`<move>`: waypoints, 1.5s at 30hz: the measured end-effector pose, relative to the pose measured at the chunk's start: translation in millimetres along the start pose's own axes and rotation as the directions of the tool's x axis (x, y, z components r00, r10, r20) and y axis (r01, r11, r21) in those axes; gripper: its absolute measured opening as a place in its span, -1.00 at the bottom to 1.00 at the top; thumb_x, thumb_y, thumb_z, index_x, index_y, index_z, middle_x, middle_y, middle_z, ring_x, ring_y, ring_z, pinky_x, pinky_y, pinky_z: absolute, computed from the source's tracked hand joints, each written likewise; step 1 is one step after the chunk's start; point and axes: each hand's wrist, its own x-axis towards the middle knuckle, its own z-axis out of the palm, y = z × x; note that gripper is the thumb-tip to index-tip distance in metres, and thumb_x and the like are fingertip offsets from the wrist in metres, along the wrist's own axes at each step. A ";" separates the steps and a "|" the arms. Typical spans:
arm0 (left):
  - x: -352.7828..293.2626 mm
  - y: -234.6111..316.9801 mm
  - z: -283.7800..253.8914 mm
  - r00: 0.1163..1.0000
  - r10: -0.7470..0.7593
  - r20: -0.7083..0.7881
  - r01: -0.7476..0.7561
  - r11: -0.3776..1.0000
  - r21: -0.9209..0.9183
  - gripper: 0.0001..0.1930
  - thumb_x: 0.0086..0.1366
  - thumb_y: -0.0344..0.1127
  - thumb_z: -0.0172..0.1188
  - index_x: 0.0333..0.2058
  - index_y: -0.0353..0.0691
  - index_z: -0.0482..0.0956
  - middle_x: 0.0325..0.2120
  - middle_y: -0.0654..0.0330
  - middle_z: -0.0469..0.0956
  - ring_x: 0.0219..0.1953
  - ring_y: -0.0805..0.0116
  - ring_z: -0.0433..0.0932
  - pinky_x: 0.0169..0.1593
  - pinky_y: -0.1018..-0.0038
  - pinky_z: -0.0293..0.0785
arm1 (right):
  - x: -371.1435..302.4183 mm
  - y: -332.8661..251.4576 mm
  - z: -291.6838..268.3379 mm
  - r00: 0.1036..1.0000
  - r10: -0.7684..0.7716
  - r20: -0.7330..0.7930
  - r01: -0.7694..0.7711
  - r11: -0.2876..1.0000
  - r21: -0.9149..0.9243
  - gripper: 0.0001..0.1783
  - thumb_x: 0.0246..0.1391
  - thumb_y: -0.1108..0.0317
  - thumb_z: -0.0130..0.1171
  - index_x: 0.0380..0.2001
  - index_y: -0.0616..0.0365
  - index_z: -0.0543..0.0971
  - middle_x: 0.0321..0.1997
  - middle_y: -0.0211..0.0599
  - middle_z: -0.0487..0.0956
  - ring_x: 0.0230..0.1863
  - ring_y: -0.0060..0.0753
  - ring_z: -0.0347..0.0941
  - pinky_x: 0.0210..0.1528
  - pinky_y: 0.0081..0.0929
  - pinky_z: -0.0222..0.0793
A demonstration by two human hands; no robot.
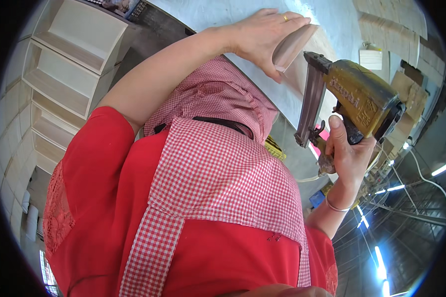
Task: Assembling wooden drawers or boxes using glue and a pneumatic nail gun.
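The left hand's (262, 42) fingers clasp a wooden board (298, 45) at the bench (218, 11); the right hand's (349, 151) curl round a pneumatic nail gun (359, 96), just right of the board. Nailing seems in hand, calling for square contact, left fingers clear.

Setting: woodworking workshop, apparently inside a factory-type hall. Evidence: yellow nail gun (364, 94) held beside a pale-topped workbench (203, 12); wooden piece (298, 47) at the bench, same pale grain as the open-fronted wooden boxes (67, 72) stacked in number at left. Flat boards (389, 37) laid out at upper right. Overhead: dark roof with exposed beams (411, 214), loose cables (433, 184), bright tube lights (380, 262).
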 end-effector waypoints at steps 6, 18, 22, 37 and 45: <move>-5.0 -1.9 0.0 0.999 0.019 -0.032 -0.019 1.000 -0.008 0.33 -0.38 0.05 0.57 0.35 -0.25 -0.02 0.25 -0.05 0.23 0.30 0.09 0.22 0.37 0.18 0.00 | 6.8 -3.4 2.2 1.000 0.009 0.024 -0.009 1.000 -0.014 -0.64 0.12 0.29 0.33 -0.12 0.28 0.50 -0.58 -0.47 0.48 -0.75 -0.74 0.26 -0.72 -0.70 0.13; -5.8 40.8 104.7 0.994 0.065 -0.088 -0.067 0.998 -0.016 0.34 -0.39 0.06 0.58 0.36 -0.25 -0.03 0.25 -0.04 0.22 0.30 0.09 0.22 0.37 0.18 0.00 | -27.8 81.4 -42.6 0.999 -0.031 0.029 0.036 0.982 -0.188 -0.66 0.11 0.28 0.33 -0.16 0.28 0.53 -0.61 -0.49 0.46 -0.75 -0.74 0.25 -0.72 -0.70 0.11; -1.4 40.5 118.3 0.986 0.102 -0.133 -0.097 0.994 0.048 0.30 -0.35 0.16 0.53 0.33 -0.31 0.04 0.22 -0.04 0.27 0.23 0.10 0.30 0.33 0.21 0.06 | -26.4 94.7 -48.6 1.000 -0.030 -0.005 0.028 0.979 -0.200 -0.68 0.11 0.29 0.34 -0.18 0.29 0.54 -0.64 -0.50 0.45 -0.75 -0.73 0.26 -0.72 -0.69 0.11; -47.6 -0.6 9.2 0.816 -0.528 0.234 0.569 0.661 -0.489 0.16 -0.10 0.17 0.45 0.33 -0.39 0.05 0.20 -0.10 0.31 0.23 0.07 0.34 0.24 0.29 0.30 | -39.5 160.9 -55.2 0.833 0.068 -0.548 -0.025 0.996 0.086 -0.75 0.18 0.32 0.21 -0.23 0.26 0.43 -0.69 -0.48 0.36 -0.72 -0.67 0.26 -0.67 -0.67 0.14; -132.8 20.7 -41.8 0.348 -0.509 0.787 0.664 -0.459 -0.590 -0.01 0.20 0.48 -0.07 0.28 -0.35 0.21 0.15 -0.06 0.41 0.16 0.03 0.43 0.20 0.19 0.33 | -38.7 301.7 -87.4 0.797 -0.340 -0.498 -0.120 0.720 -0.683 -0.48 0.05 0.41 0.20 0.10 0.26 0.36 -0.39 -0.13 0.61 -0.44 -0.09 0.56 -0.32 -0.27 0.47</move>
